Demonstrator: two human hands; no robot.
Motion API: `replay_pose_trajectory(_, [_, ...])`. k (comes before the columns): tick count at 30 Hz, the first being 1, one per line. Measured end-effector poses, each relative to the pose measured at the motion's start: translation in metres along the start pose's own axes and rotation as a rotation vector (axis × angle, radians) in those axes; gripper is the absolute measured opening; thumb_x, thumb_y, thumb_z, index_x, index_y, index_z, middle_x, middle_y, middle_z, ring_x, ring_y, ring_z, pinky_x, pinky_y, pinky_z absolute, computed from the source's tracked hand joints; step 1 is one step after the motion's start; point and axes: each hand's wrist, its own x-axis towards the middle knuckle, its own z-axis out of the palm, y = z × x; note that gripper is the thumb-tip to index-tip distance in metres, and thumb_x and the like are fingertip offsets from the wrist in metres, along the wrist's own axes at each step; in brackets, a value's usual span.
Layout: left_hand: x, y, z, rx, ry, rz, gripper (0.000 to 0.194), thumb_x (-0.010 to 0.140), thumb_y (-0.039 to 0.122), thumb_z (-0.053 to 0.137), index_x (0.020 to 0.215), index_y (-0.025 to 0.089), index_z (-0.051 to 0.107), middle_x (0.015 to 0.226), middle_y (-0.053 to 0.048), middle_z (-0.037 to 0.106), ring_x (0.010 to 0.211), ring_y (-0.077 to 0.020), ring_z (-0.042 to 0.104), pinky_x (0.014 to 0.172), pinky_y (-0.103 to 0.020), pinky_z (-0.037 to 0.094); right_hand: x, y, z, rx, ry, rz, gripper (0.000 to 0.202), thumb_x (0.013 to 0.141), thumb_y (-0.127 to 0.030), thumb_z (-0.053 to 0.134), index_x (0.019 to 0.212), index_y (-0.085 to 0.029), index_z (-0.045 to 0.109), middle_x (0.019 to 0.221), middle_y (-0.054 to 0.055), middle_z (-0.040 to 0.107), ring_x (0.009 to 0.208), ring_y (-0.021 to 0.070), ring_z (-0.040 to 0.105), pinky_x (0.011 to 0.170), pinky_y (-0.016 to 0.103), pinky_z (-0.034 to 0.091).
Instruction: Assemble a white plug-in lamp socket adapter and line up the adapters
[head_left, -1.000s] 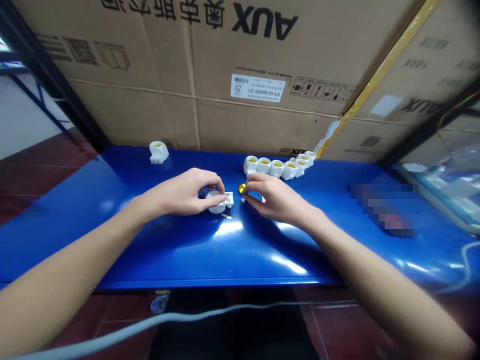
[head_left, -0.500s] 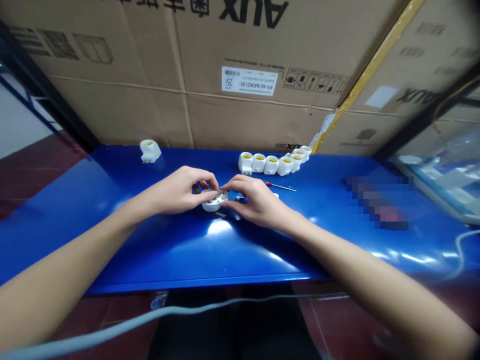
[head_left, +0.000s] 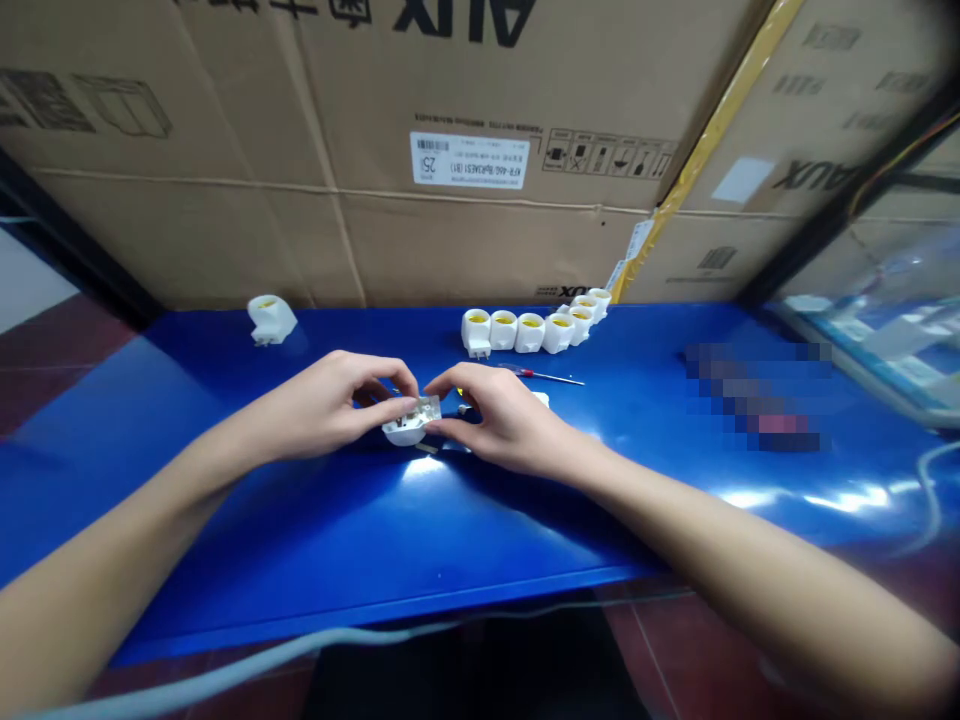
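Between my two hands is an open white plastic plug housing, its hollow side up, with small metal parts inside. My left hand pinches its left and back edge between thumb and fingers. From the other side, my right hand has thumb and index finger closed at the housing's right end; whether a small part is also in that pinch cannot be made out. A small flat metal strip lies just in front of the housing. Partly hidden behind my right hand are a yellow piece and a white piece.
Beyond my right hand lies a screwdriver with a red handle. Several white plug-in lamp holders stand in a bent row near the cardboard box; another lamp holder stands at left. A pale cable crosses before the blue table's edge.
The head view has shifted, so the table things sit further left. Both hands stay at the housing, whose open side now shows a little more. Nothing is visibly let go.
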Motion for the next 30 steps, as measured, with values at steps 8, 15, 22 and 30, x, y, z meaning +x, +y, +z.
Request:
replay_pose_trajectory(8, [0.001, 0.001, 0.001, 0.01, 0.003, -0.031, 0.037, 0.1, 0.056, 0.067, 0.102, 0.022, 0.083, 0.096, -0.006, 0.085, 0.082, -0.0216, 0.076, 0.075, -0.028, 0.056, -0.002, 0.001, -0.001, -0.022, -0.012, -0.063, 0.015, 0.103, -0.025, 0.076, 0.116, -0.021, 0.072, 0.113, 0.008, 0.081, 0.101, 0.0239, 0.075, 0.088, 0.035, 0.053])
replay_pose_trajectory(15, [0.002, 0.003, 0.004, -0.007, 0.018, -0.023, 0.037, 0.1, 0.056, 0.067, 0.098, 0.022, 0.082, 0.099, -0.006, 0.085, 0.085, -0.0224, 0.075, 0.079, -0.03, 0.059, -0.001, -0.002, -0.001, -0.065, -0.016, -0.062, 0.013, 0.103, -0.025, 0.076, 0.114, -0.019, 0.073, 0.112, 0.01, 0.08, 0.102, 0.0247, 0.075, 0.086, 0.035, 0.053])
replay_pose_trajectory(22, [0.003, 0.0, 0.002, -0.05, 0.016, -0.048, 0.038, 0.097, 0.058, 0.07, 0.095, 0.023, 0.085, 0.096, -0.006, 0.084, 0.086, -0.0244, 0.075, 0.077, -0.031, 0.06, -0.002, -0.001, -0.001, -0.065, -0.021, -0.09, 0.01, 0.105, -0.024, 0.074, 0.113, -0.018, 0.076, 0.112, 0.011, 0.078, 0.1, 0.0239, 0.074, 0.087, 0.035, 0.054])
replay_pose_trajectory(30, [0.006, -0.005, -0.008, -0.236, -0.028, -0.249, 0.042, 0.092, 0.06, 0.072, 0.101, 0.021, 0.083, 0.092, -0.006, 0.081, 0.083, -0.0223, 0.071, 0.071, -0.028, 0.056, -0.002, 0.003, 0.001, -0.047, -0.016, -0.084, 0.013, 0.104, -0.024, 0.076, 0.114, -0.017, 0.077, 0.115, 0.011, 0.079, 0.102, 0.0236, 0.075, 0.09, 0.035, 0.055])
